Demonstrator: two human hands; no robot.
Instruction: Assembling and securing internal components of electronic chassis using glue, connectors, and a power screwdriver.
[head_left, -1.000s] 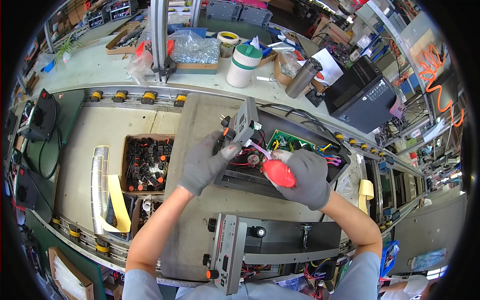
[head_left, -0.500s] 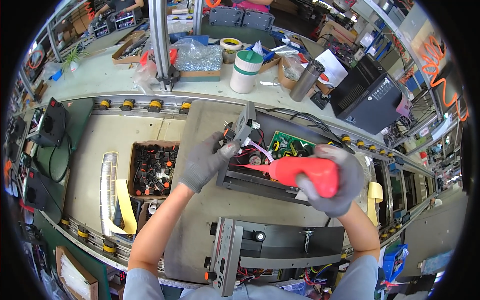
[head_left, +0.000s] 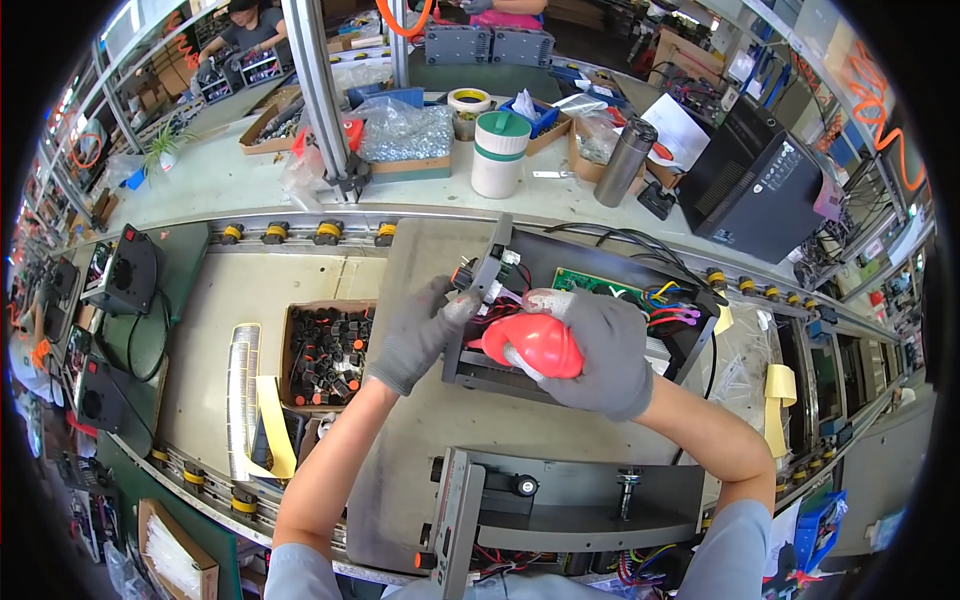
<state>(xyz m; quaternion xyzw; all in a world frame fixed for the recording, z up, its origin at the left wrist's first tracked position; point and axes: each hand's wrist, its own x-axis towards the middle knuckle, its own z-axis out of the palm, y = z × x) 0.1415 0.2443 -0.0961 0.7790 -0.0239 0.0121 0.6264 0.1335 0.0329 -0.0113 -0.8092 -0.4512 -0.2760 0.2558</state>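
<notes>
My right hand (head_left: 615,360), in a grey glove, is wrapped round a red squeeze bottle (head_left: 540,345) tilted over a dark metal case (head_left: 545,250). The bottle's thin nozzle is mostly hidden now. Inside the case are a green circuit board (head_left: 585,282) and coloured wires (head_left: 675,316), partly covered by that hand. At the case's left end, my gloved left hand (head_left: 412,335) is closed on the grey end panel (head_left: 494,250), which carries a small black part and white connectors. Nearest me stands a second grey unit (head_left: 590,500) with an orange-tipped knob.
Left of my left forearm are a carton of small black-and-orange parts (head_left: 330,350) and a yellow paper strip (head_left: 272,430). Beyond the roller rail stand a white jar with a green lid (head_left: 500,155), a steel flask (head_left: 626,160) and a black computer case (head_left: 750,190). Other people work farther back.
My right hand has moved left with the red bottle and turned it, so its rounded end faces me more. My left hand stays at the panel. The whole view has shifted slightly.
</notes>
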